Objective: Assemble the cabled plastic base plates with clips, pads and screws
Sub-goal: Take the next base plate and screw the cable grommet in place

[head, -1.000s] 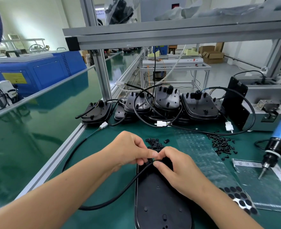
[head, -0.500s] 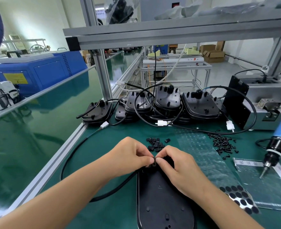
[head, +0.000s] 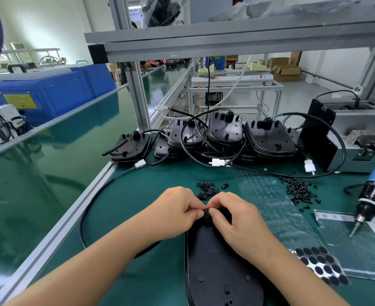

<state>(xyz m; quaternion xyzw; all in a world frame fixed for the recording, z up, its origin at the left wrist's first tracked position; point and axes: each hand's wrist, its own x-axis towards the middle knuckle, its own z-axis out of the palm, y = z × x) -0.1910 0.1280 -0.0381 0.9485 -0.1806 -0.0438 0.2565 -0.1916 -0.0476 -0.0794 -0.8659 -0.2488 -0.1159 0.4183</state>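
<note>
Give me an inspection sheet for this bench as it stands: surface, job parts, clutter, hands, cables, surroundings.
Surface: green mat on an aluminium-framed bench.
Job's things: black base plate lying flat in front; pile of clips; pile of screws; sheet of round pads; stacked base plates at the back.
Clutter: used backing strip; plastic bag.
Grips: left hand and right hand pinch a small black part at the plate's far end.
Cables: black cable loops left from the plate; white plugs on the stacked plates' leads.
Surroundings: electric screwdriver hanging at right; blue machine at left; shelf frame overhead.
</note>
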